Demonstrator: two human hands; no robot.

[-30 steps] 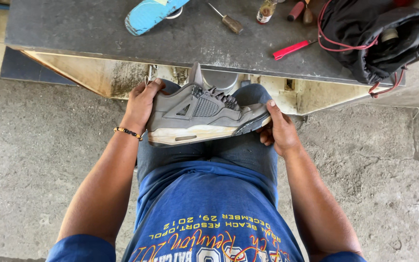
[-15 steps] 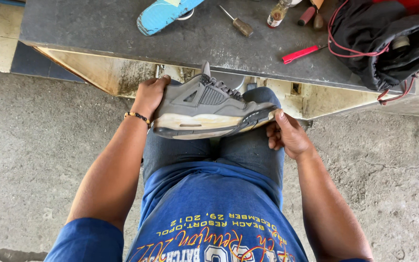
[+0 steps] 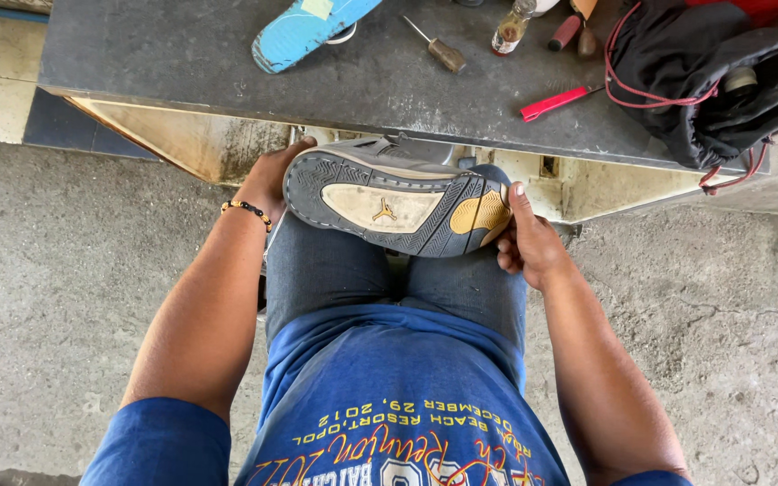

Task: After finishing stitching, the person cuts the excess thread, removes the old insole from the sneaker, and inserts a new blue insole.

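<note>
While one grey sneaker lay sole-up across the person's knees, two hands held it, one at each end. The left hand cupped one end, its fingers hidden behind the shoe, so their spread could not be told. The right hand gripped the other end, thumb pressed on the sole, fingers curled. Beyond, the counter carried one blue insole, one screwdriver, one small bottle, one red tool and one black bag.

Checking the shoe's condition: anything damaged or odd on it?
The shoe, held sole-up between left hand and right hand, shows a scuffed, discoloured sole. No tear or separation is visible. Nothing else stands out.
</note>
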